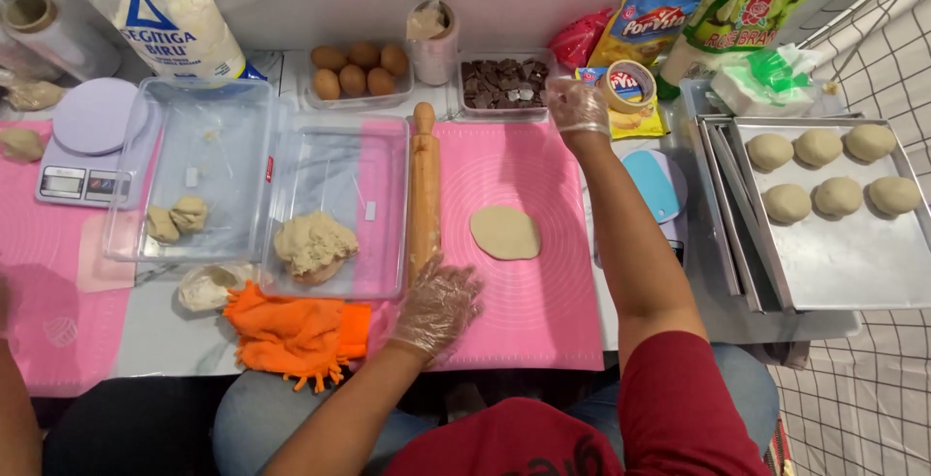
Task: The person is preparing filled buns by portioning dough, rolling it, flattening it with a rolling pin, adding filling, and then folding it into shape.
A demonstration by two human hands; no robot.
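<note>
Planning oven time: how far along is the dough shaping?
Done: six dough balls sit on the tray. In hand: a flat dough round on the pink mat; right hand at the chocolate tub. Left: the dough lump.

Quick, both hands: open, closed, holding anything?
Left hand: open, flat on the pink silicone mat, holding nothing.
Right hand: curled over the clear tray of chocolate chunks; grip unclear.

A home baking corner: pink silicone mat (543, 292), rolling pin (424, 195), eggs (354, 69), kitchen scale (87, 146), tray (853, 263) of dough balls (819, 146).
</note>
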